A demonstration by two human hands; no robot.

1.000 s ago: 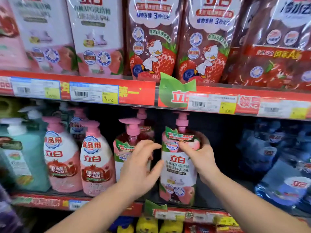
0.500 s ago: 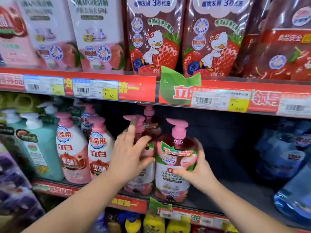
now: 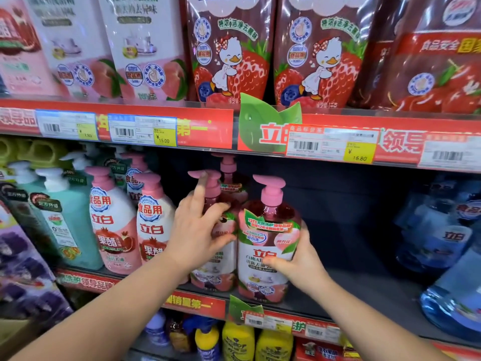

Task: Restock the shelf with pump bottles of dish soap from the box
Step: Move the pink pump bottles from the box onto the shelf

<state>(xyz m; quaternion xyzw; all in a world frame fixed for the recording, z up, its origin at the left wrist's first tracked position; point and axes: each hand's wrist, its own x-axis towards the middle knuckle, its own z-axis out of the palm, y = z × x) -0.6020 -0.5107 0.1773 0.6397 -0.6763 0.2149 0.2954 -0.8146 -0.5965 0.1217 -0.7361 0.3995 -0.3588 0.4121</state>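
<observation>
A peach-label pump bottle (image 3: 268,235) with a pink pump stands upright near the front edge of the middle shelf (image 3: 364,290). My right hand (image 3: 299,259) grips its right side and lower label. To its left stands a second, matching pump bottle (image 3: 216,269), and my left hand (image 3: 200,227) lies spread over its front, one finger up by the pump head. A third pink pump (image 3: 229,165) shows behind them. The box is not in view.
Pink-and-white pomegranate pump bottles (image 3: 114,225) and teal bottles (image 3: 62,217) fill the shelf's left. Blue jugs (image 3: 437,230) stand at the right, with dark open shelf between them and the peach bottles. Refill pouches (image 3: 234,53) hang above; yellow bottles (image 3: 239,340) sit below.
The view has drifted down and left. My left hand has spread onto the left peach bottle. My right hand has slid lower on the right bottle, which stands farther forward.
</observation>
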